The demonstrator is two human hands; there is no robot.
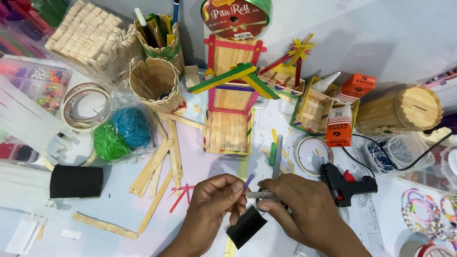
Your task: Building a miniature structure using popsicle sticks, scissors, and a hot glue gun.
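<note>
My left hand [215, 203] pinches a thin purple craft stick [249, 180] between thumb and fingers, low in the middle of the view. My right hand [299, 205] grips a pair of scissors [277, 159]; their blades point away from me, and one blade lies across toward the purple stick. A black rectangular piece [245, 227] sits just beneath both hands. A yellow stick [230, 247] lies under it on the white table.
A craft-stick house model [232, 90] stands ahead. A black glue gun [344, 183] lies right of my hand. Loose wooden sticks [157, 166], a bag of green and blue yarn [119, 131], stick cups [154, 81], tape rolls [83, 105] and bead boxes [35, 81] crowd the table.
</note>
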